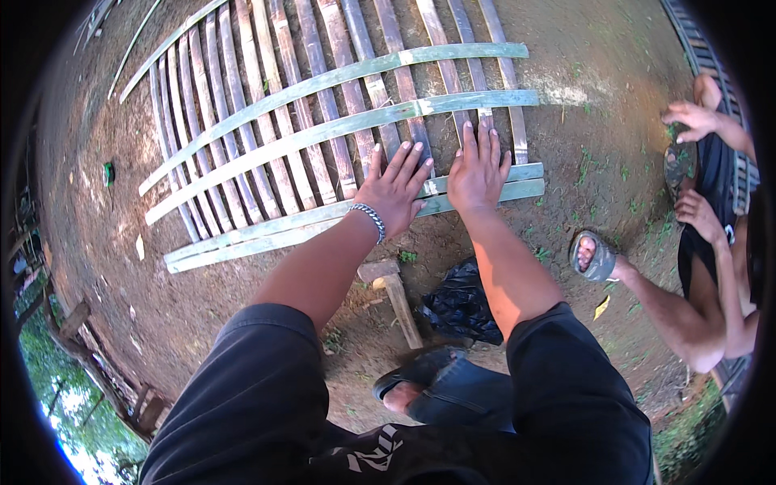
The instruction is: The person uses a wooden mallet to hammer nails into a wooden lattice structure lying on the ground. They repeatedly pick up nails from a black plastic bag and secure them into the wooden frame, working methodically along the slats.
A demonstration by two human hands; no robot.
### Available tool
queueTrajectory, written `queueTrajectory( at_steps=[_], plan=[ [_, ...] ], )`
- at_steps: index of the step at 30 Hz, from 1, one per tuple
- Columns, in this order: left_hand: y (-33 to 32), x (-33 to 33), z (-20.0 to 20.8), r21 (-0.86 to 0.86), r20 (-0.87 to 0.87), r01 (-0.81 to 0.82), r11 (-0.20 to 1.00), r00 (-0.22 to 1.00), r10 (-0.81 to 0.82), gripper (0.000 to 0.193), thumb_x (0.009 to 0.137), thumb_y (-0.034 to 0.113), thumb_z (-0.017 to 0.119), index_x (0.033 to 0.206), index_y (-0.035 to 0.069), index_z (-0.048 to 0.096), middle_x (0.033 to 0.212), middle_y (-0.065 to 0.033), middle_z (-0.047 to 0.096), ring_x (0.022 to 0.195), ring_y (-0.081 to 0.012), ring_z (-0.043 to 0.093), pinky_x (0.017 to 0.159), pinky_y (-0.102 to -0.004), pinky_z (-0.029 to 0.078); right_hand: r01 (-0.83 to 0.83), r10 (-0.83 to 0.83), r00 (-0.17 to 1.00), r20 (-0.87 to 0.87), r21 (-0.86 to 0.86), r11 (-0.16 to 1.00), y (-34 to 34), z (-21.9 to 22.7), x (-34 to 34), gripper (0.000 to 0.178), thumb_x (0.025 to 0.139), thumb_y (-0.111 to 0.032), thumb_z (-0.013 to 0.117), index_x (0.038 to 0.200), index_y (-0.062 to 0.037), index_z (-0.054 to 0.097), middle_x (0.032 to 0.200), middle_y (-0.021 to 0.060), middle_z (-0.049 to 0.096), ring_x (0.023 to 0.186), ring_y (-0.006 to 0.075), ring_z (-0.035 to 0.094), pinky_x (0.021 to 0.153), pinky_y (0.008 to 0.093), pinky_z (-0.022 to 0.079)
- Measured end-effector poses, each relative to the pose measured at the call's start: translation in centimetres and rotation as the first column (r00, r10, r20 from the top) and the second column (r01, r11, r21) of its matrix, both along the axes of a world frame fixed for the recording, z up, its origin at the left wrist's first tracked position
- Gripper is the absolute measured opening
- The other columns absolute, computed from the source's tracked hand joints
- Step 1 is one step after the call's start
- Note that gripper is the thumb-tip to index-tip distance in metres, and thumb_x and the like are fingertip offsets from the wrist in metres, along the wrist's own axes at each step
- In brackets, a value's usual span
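A bamboo slat panel (303,153) lies on the ground in front of me, its dark upright slats crossed by pale green strips. My left hand (394,190) rests palm down on its near edge, fingers spread, with a chain bracelet on the wrist. To the right of it, my right hand (477,174) also lies flat with fingers stretched toward the slats. Both palms press on the paired near strips (250,242), which run side by side under them. Neither hand wraps round anything. The parts of the strips below my palms are hidden.
A wooden-handled hammer (398,303) lies near my sandalled foot (402,396), beside a crumpled black plastic bag (461,303). At the right another person sits, with a sandalled foot (594,257) stretched toward me, next to another slatted panel (740,121). Branches and timber (77,339) edge the left side.
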State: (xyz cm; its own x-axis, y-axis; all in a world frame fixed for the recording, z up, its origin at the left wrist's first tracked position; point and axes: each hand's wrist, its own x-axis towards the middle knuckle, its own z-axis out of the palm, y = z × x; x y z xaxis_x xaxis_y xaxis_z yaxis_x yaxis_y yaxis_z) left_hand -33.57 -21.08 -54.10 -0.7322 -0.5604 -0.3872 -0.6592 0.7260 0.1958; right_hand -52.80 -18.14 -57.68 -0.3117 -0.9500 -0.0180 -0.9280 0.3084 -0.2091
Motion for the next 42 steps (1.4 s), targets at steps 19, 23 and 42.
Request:
queueTrajectory(
  at_steps=[19, 23, 42],
  plan=[
    [1.2, 1.1, -0.9, -0.052, -0.059, -0.298, 0.953, 0.954, 0.295, 0.074, 0.106, 0.052, 0.045, 0.165, 0.012, 0.025, 0.172, -0.0219, 0.018, 0.161, -0.0393, 0.012, 0.124, -0.0687, 0.01, 0.0, 0.001, 1.0, 0.006, -0.088, 0.996, -0.3, -0.4, -0.1, 0.05, 0.099, -0.023, 0.054, 0.149, -0.0186, 0.055, 0.158, 0.0075, 0.05, 0.151, 0.0296, 0.037, 0.122, 0.06, 0.022],
    [1.7, 0.4, -1.4, -0.093, -0.121, -0.338, 0.937, 0.938, 0.326, 0.065, 0.108, 0.042, 0.043, 0.162, 0.01, 0.032, 0.171, -0.0217, 0.022, 0.161, -0.0376, 0.014, 0.125, -0.0667, 0.009, 0.008, -0.001, 0.999, 0.045, -0.153, 0.988, 0.3, -0.9, -0.3, 0.05, 0.099, -0.021, 0.055, 0.149, -0.0164, 0.055, 0.152, 0.0075, 0.055, 0.148, 0.0287, 0.041, 0.122, 0.0589, 0.023],
    [3.7, -3.1, -4.9, -0.253, -0.419, -0.637, 0.728, 0.751, 0.511, 0.054, 0.104, 0.042, 0.05, 0.149, 0.013, 0.055, 0.161, -0.0168, 0.046, 0.155, -0.0351, 0.033, 0.126, -0.0629, 0.016, -0.034, 0.303, 0.836, 0.457, -0.508, 0.861, 4.5, 5.8, 0.0, 0.05, 0.094, -0.02, 0.069, 0.139, -0.0037, 0.056, 0.136, 0.0187, 0.062, 0.13, 0.0377, 0.055, 0.109, 0.0477, 0.045]
  ],
)
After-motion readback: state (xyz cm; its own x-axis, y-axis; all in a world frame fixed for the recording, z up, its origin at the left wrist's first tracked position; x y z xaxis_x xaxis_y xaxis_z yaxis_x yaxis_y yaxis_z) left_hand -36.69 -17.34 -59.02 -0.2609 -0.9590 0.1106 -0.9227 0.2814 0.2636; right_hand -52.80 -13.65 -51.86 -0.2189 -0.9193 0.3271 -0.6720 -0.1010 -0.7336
